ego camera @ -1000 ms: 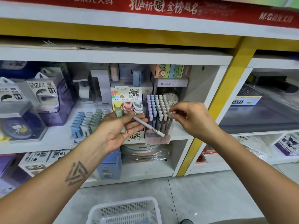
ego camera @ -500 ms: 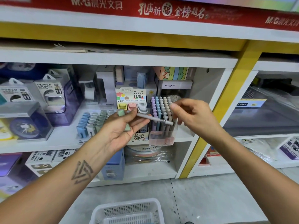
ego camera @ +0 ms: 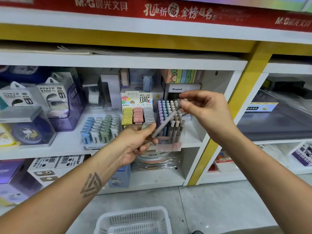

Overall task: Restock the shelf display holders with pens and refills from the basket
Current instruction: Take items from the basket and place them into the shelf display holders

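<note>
Two hands are meeting in front of the middle shelf (ego camera: 55, 150), with one grey pen (ego camera: 166, 121) spanning the gap between them. The right hand (ego camera: 205, 109) is pinching the pen's upper end between thumb and fingertips, up by the tops of the pens standing in the display holder (ego camera: 169, 132). The left hand (ego camera: 138, 142) is lying lower and to the left, its fingers curled, and the pen's lower end is running down to its thumb and forefinger; whether that hand is actually gripping the pen or only touching it cannot be told. The same hand is also holding a small pale green piece (ego camera: 144, 127) tucked under the thumb, too hidden to identify.

The grey pen is slanting from upper right to lower left, crossing in front of the clear holder, which is standing at the shelf's front edge and is filled with upright pens in purple, blue, cream and brown rows. Just left of the holder, a refill box (ego camera: 137, 110) with yellow, pink and grey stacks is sitting on the same shelf, and further left a tray of blue and green erasers (ego camera: 99, 129) is lying flat.

Down on the floor, between the two forearms, the white basket (ego camera: 133, 221) is showing only its perforated rim and near wall.
</note>
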A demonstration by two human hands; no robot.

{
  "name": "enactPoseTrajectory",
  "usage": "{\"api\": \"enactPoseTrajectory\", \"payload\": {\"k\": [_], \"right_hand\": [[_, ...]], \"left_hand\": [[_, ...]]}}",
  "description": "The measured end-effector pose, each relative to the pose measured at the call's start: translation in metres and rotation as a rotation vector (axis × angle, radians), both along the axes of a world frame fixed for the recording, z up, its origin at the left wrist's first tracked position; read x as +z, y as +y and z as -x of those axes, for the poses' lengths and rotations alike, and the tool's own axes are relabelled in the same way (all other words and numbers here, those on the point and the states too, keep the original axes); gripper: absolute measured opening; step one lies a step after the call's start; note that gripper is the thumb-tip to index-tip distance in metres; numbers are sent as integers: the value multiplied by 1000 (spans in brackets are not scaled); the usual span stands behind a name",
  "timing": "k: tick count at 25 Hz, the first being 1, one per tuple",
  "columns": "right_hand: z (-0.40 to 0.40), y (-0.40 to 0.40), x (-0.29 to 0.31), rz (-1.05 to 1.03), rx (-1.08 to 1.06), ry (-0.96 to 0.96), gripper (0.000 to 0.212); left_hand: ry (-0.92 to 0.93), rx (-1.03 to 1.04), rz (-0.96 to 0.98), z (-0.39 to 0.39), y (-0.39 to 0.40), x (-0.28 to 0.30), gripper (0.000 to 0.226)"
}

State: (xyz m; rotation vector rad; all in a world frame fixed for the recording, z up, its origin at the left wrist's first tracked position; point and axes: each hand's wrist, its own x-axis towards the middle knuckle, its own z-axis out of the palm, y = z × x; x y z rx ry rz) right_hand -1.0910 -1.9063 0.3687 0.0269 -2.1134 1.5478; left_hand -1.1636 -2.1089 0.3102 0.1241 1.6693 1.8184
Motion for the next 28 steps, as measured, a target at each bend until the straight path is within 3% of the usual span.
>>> {"api": "enactPoseTrajectory", "payload": {"k": [3, 9, 19, 22, 25, 28], "right_hand": [[1, 0, 1, -297, -122, 62, 18], [6, -11, -25, -656, -115, -32, 10], [12, -9, -29, -616, -87, -65, 8], [15, -10, -32, -801, -82, -96, 3], [19, -15, -31, -1020, -115, -81, 13], [25, -32, -25, -880, -103, -27, 14]], "left_hand": [[24, 63, 102, 3, 2, 0, 35], [-109, -12, -16, 4, -4, 3, 30], [-58, 13, -90, 6, -9, 0, 7], [-65, 37, -154, 5, -13, 2, 20], [-95, 55, -209, 8, -18, 5, 23], [-73, 126, -248, 11, -24, 9, 26]]}}
